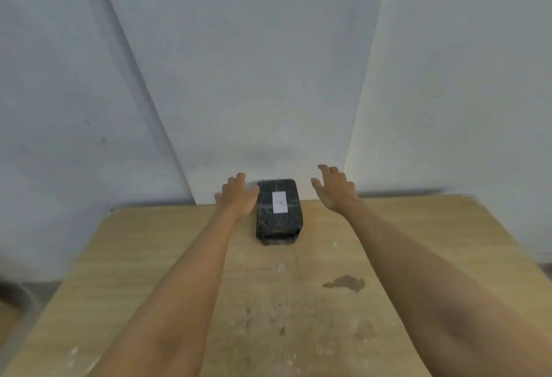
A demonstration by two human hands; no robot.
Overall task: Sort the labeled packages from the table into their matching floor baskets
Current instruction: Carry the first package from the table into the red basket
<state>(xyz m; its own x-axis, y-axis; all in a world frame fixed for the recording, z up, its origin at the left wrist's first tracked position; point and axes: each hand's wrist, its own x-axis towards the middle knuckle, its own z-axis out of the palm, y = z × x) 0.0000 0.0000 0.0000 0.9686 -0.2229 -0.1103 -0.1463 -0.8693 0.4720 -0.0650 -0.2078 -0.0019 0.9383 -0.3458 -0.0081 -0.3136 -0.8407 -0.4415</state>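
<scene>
A black wrapped package with a white label on top lies near the far edge of the wooden table; it looks like two packages stacked. My left hand is at its left side, fingers apart, touching or nearly touching the package. My right hand hovers to the right of it with fingers spread, a clear gap between palm and package. Neither hand holds anything. No floor basket is in view.
A pale wall stands close behind the table's far edge. A dark stain and paint specks mark the tabletop. A strip of floor with a dark curved object shows at the lower left.
</scene>
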